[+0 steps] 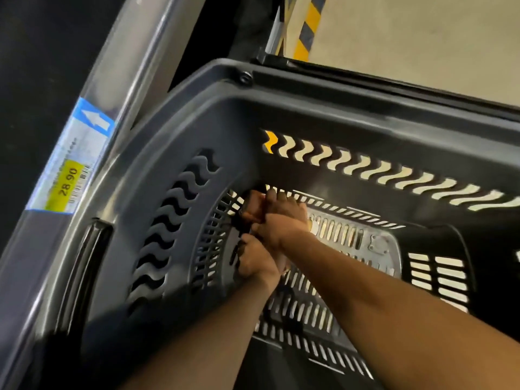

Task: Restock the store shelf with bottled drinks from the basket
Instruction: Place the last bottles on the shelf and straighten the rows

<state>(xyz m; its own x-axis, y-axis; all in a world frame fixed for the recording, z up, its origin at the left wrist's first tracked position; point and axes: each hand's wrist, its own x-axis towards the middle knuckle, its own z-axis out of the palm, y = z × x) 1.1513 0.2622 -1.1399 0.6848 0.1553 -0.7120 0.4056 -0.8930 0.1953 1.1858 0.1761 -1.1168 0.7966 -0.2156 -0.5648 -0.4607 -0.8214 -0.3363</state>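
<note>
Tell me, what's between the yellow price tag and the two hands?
The dark basket's side wall with its wavy slots, as the head view shows.

Both my hands reach down into the basket [180, 136], at the left corner of its bottom. My right hand [281, 223] lies just beyond my left hand [257, 260], and the two touch. The shelf rail [135, 52] runs along the basket's left side, with a price tag [71, 164] on it. Behind the far rim lies the floor [422, 38], with a striped strip [308, 26] near the corner.
</note>
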